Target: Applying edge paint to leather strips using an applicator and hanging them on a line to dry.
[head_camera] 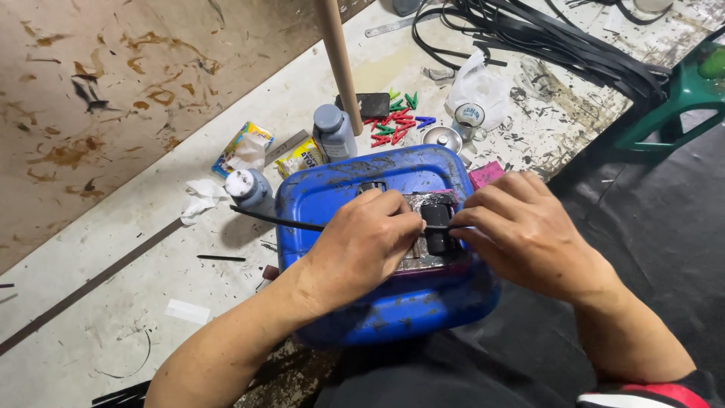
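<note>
Blue scuffed plastic canister (355,193) lying on its side at the near edge of a paint-flecked white worktable (91,332), with a grey metal block (423,227) on top and a small black cylinder (436,227) standing upright against it. Left hand (362,245) closed down over the block, fingertips pinching a thin black strip (276,220) that trails off to the left — right hand (521,230) curled likewise, thumb and forefinger nipping the same strip just beside the cylinder. Beyond the canister: two grey-capped bottles (334,130), red and green plastic pegs (396,121), a tangle of black straps (544,34) — and a wooden pole (340,60) rising upward.
</note>
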